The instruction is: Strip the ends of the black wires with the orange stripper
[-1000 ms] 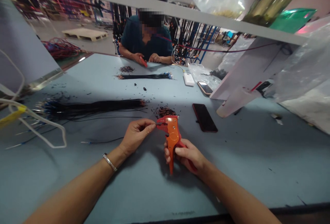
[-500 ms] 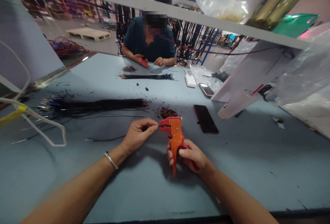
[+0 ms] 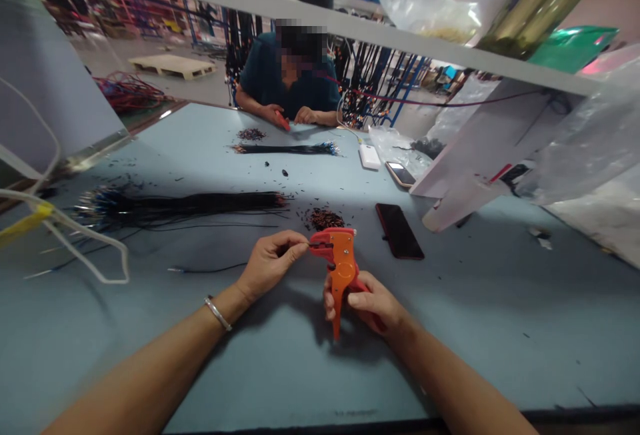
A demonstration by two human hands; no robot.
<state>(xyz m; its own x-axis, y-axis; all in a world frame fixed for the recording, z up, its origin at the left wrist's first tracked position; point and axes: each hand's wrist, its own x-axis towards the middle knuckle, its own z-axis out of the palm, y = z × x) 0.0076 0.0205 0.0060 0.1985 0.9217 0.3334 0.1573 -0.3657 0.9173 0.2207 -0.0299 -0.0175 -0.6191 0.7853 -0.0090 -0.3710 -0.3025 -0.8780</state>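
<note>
My right hand (image 3: pixel 367 301) is wrapped round the handles of an orange and red wire stripper (image 3: pixel 343 261), held upright over the table. Between the thumb and fingers of my left hand (image 3: pixel 273 261) is the end of a thin black wire (image 3: pixel 215 269). The wire's tip is at the stripper's red jaws; how deep it sits in them I cannot tell. Its other end, with a metal terminal, trails leftward on the table. Just behind the jaws lies a pile of short cut-off bits (image 3: pixel 325 218). A thick bundle of black wires (image 3: pixel 195 205) lies to the left.
A dark phone (image 3: pixel 400 231) lies right of the stripper. White tubing (image 3: pixel 120 268) loops in at the left. Across the table, a co-worker (image 3: pixel 290 88) holds a red tool near a smaller wire bundle (image 3: pixel 285 149). A white shelf panel (image 3: pixel 465 135) stands at the right.
My hands and the wire stripper have barely moved. Across the table, the co-worker's hands have drawn slightly closer together and the red tool has tilted.
</note>
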